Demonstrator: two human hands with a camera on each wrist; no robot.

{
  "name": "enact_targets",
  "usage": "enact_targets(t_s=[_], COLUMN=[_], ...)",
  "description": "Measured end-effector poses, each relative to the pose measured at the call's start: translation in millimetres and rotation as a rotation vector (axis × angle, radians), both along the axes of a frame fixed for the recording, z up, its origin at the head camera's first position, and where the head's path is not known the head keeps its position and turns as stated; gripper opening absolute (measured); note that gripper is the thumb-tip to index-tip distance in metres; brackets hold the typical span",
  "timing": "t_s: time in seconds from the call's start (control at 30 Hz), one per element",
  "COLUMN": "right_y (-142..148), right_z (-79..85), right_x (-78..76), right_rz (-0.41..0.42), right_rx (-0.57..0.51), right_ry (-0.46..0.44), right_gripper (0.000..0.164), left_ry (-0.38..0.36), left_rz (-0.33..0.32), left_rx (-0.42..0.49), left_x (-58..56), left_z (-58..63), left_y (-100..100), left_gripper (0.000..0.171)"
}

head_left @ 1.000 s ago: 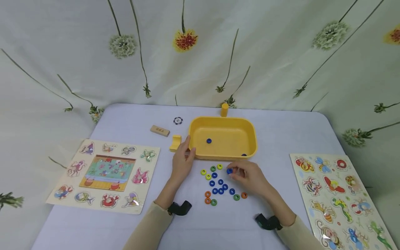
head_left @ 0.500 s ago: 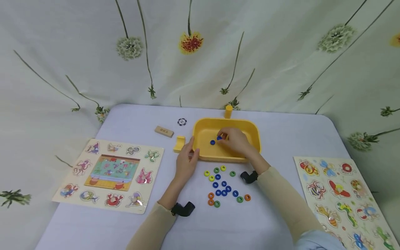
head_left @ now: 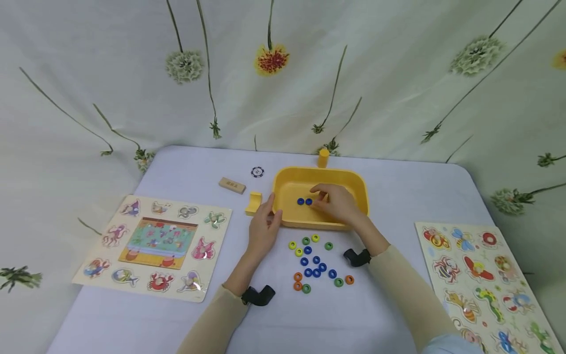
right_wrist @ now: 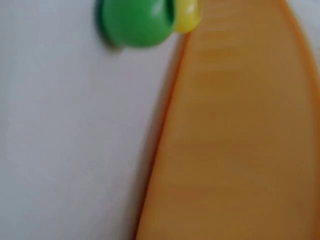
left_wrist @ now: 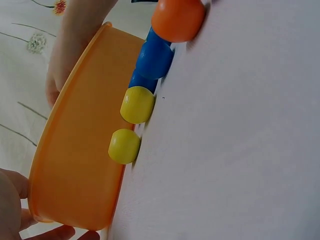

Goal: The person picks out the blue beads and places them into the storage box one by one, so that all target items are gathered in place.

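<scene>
A yellow tray (head_left: 316, 225) stands at the back middle of the table. My left hand (head_left: 263, 228) touches its left end, fingers mostly straight; the left wrist view shows fingertips against the tray wall (left_wrist: 90, 125). Inside the tray, two blue beads (head_left: 300, 201) lie side by side. My right hand (head_left: 338, 204) is over the tray, its thumb and forefinger apart just right of the nearer blue bead (head_left: 308, 201). The hand and forearm cover the tray's right part. No fingers show in the right wrist view, only the tray wall (right_wrist: 230, 150) and a green bead (right_wrist: 137, 22).
Before the tray lie several loose beads: blue (head_left: 322, 267), yellow (head_left: 292, 245), green (head_left: 338, 282) and orange (head_left: 297, 285). A yellow block (head_left: 254, 204), wooden block (head_left: 232, 185), chip (head_left: 257, 171) and yellow cylinder (head_left: 323, 158) surround it. Picture boards lie left (head_left: 146, 295) and right (head_left: 424, 228).
My right hand has carried a blue bead from the table into the tray and let it go beside another. The left hand stays at the tray's end. The head view has shifted slightly.
</scene>
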State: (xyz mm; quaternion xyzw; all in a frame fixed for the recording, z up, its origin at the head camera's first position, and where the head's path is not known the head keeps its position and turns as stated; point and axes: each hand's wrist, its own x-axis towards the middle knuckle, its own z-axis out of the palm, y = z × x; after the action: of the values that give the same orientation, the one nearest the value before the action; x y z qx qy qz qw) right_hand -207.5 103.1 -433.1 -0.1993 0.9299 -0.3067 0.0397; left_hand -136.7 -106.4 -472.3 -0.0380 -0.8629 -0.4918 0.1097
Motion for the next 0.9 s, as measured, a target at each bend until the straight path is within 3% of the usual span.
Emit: enact_targets(t_s=[0.17,0.3,0.53,0.7,0.9], right_y=[21.6,31.8,22.7,11.8,6.1], right_z=[5.8,5.7,6.7,1.8,-8.1], right_x=[28.7,56.8,98.4,110.5,112.5], right_rz=[0.008,0.021,0.137,0.187,0.193], right_rx=[-0.187,-0.218,-0.224,-0.199,-0.174], right_ry=[0.067,0.106,0.161,0.159,0.15], right_gripper=[0.029,0.028,0.028,0.029,0.032], left_ry=[0.006,0.012,0.015,0.009,0.005], left_rz=[-0.005,-0.001,0.001,0.005,0.004], left_rx=[-0.005,-0.01,-0.007,-0.018,-0.014], left_x=[-0.2,-1.3,-1.6,-2.0,-1.3], left_z=[-0.4,-2.8,-2.9,-3.4,-4.2], left_y=[0.6,0.2,0.1,0.0,0.1], left_gripper=[0.053,0.053,0.052,0.052,0.052])
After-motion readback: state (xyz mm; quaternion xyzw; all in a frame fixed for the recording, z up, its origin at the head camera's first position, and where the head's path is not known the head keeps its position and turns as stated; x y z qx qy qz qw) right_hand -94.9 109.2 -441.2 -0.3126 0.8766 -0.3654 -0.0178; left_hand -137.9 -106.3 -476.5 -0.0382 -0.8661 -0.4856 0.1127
